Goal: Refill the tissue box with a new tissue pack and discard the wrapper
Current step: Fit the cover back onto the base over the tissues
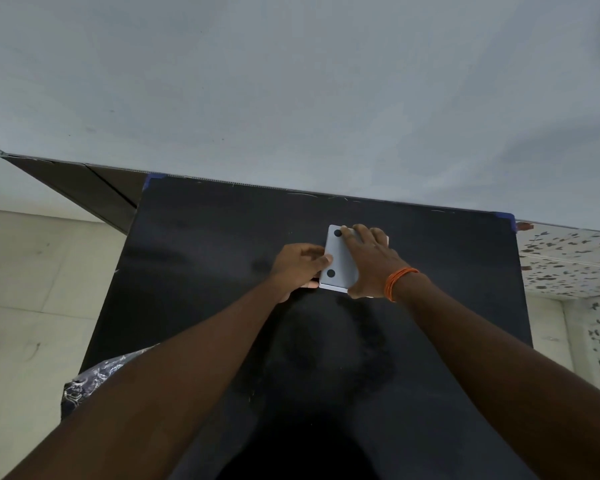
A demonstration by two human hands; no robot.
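Observation:
A pale grey tissue box (338, 259) lies upside down on the black table (201, 271), its flat bottom panel with two round black pads facing up. My right hand (368, 261), with orange threads at the wrist, lies flat across the box's right half and covers it. My left hand (300, 268) grips the box's left edge, thumb on top of the panel. A small pale strip shows under the left hand at the box's near-left corner; I cannot tell what it is. No tissue pack or wrapper is in view.
The table stands against a grey wall (291, 81). A dark brown panel (84, 185) leans behind its left corner. Pale floor tiles (32, 289) lie to the left, and a flower-patterned surface (575, 261) to the right.

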